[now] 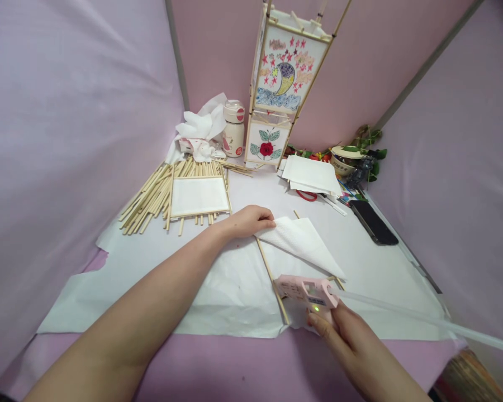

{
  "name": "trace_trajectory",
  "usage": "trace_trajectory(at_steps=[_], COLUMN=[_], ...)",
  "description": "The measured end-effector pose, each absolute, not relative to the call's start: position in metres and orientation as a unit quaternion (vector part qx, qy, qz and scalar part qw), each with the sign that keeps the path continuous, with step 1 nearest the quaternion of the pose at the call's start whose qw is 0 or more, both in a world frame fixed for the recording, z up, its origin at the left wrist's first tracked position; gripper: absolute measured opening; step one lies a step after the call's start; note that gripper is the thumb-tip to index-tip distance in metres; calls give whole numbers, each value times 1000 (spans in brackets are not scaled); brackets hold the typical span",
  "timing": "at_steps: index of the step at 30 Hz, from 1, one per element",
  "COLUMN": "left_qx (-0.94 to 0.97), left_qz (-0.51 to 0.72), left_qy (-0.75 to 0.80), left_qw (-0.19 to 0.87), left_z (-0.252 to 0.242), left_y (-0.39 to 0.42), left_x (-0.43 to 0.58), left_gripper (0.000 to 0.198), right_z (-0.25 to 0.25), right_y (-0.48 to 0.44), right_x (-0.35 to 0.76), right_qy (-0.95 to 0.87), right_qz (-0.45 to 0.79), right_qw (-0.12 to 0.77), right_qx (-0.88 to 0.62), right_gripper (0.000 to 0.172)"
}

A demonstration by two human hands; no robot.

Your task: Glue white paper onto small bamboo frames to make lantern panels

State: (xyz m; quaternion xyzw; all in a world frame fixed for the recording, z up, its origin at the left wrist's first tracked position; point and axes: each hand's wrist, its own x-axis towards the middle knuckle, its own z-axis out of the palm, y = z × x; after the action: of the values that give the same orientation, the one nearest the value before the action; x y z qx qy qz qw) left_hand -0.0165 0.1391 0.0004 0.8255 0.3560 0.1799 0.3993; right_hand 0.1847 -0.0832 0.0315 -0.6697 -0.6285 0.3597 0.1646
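Note:
My left hand (251, 220) pinches the upper left corner of a white textured sheet (304, 243), which is folded back over a thin wooden stick frame (266, 259). In my right hand (339, 329) is a pink glue gun (308, 291) with a green light on. Its nozzle is at the left stick of the frame, near the lower part. A long translucent glue stick (419, 318) runs out of the gun's back toward the right. The sheet hides part of the frame.
Behind my left hand lie a paper-covered frame (200, 195) and many wooden sticks (146, 201). A tall decorated lantern (285, 72) stands at the back beside a bottle (233, 131). White sheets (310, 174), red-handled scissors (307, 195), a phone (373, 222) and a bowl (343, 162) are right.

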Motion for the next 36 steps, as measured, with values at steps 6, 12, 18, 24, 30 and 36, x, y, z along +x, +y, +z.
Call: trace_trajectory(at_steps=[6, 12, 18, 24, 30, 36], left_qx=[827, 826, 827, 828, 830, 827], left_qz=[176, 177, 178, 173, 173, 176], left_qy=[358, 356, 356, 361, 362, 364], left_qw=[395, 400, 396, 391, 386, 390], left_z=[1, -1, -2, 2, 4, 3], left_y=[139, 140, 140, 139, 136, 137], left_x=[-16, -16, -16, -16, -16, -16], left_gripper=[26, 26, 26, 26, 29, 27], right_z=[26, 27, 26, 22, 20, 23], right_y=[-90, -98, -108, -115, -120, -119], right_x=[189, 192, 198, 202, 203, 202], right_qy=[-627, -626, -627, -623, -613, -611], right_qz=[332, 338, 356, 372, 375, 375], right_qw=[156, 152, 158, 123, 117, 135], right_qx=[-687, -686, -675, -677, -685, -684], right_gripper=[43, 42, 41, 42, 44, 41])
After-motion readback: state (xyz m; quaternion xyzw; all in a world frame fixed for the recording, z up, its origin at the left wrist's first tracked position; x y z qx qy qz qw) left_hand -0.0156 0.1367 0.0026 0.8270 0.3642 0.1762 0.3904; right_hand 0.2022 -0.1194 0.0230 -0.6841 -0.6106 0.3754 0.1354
